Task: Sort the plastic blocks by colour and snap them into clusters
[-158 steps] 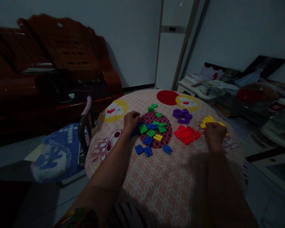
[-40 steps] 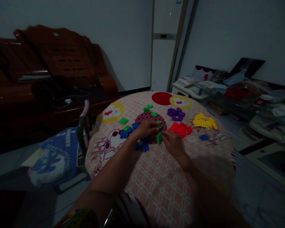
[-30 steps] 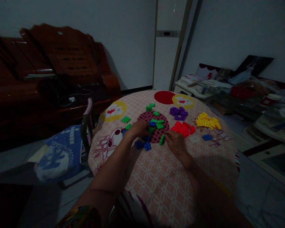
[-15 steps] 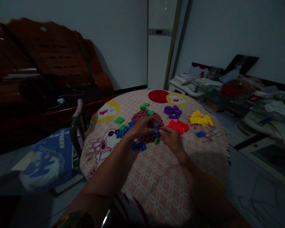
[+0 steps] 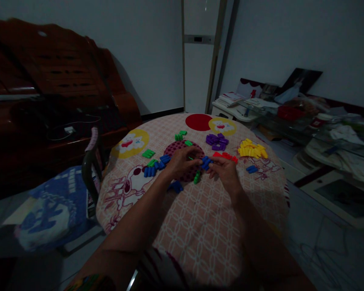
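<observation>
The right hand [image 5: 226,171] pinches the blue block [image 5: 206,163], just shifted rightward of the green block [image 5: 197,176], so the colours look parted, while the left hand [image 5: 182,160] touches its edge, grip unclear.

Forward-down head view over table [image 5: 194,222]

The right hand [image 5: 227,171] holds a blue piece [image 5: 206,163] — left hand [image 5: 182,161] right beside it, yellow pieces [image 5: 252,149] well apart.
</observation>
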`<state>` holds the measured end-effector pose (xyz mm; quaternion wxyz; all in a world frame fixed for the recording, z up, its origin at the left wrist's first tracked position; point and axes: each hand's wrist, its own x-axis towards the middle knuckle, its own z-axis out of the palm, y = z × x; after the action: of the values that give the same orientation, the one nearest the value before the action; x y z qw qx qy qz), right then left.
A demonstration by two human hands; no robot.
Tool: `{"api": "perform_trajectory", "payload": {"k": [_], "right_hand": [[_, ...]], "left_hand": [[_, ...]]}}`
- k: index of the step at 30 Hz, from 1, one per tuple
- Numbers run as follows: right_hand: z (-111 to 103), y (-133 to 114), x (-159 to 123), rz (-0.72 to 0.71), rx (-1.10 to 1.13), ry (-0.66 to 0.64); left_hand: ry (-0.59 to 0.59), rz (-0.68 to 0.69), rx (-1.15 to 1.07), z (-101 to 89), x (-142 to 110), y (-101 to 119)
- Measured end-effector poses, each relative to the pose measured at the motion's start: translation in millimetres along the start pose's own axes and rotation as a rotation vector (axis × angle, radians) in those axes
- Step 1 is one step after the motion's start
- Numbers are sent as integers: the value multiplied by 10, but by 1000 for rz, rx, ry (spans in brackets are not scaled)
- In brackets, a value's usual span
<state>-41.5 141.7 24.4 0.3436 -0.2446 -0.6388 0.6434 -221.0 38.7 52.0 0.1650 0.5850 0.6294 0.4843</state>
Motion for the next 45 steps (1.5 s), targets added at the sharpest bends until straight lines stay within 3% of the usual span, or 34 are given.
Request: {"api": "perform_trajectory", "payload": {"k": [2,5,8,10,13,17,20,24,26,31,34,38,45], "right_hand": [[-212,-59,53,-71,-23,177],[-700,-104,132,-168,-155,552],[-1233,-80,147,-177,-548,901],[-1491,-37,122,-153,-853,963],[-1654,46,87,-3,-1102,905],[-1627,117,84,112,-1197,824],[-1589,82,73,80,-1209,880],[-1508,-64,32,-82,-1202,939],[-1450,-117,10,-64,-1246,874],[-1378,-56,-1,215,-1423,545],[-1389,11,15,254,-1494,439],[-1400,-3,19,276,-1518,457],[-1461,0,20,264,-1452,630]], "left_hand": [[98,-29,-2,-50,2,-37],[210,-95,-15,-143,-1,-128],[252,-147,-32,-203,-2,-215],[265,-164,-26,-216,-1,-252],[270,-175,-11,-216,1,-274],[264,-185,1,-220,-1,-286],[272,-179,7,-233,1,-309],[287,-178,-16,-252,8,-348],[290,-181,-21,-262,9,-362],[291,-187,-16,-281,6,-352],[299,-182,-38,-279,4,-328],[309,-168,-55,-275,4,-322],[313,-164,-58,-280,12,-353]]}}
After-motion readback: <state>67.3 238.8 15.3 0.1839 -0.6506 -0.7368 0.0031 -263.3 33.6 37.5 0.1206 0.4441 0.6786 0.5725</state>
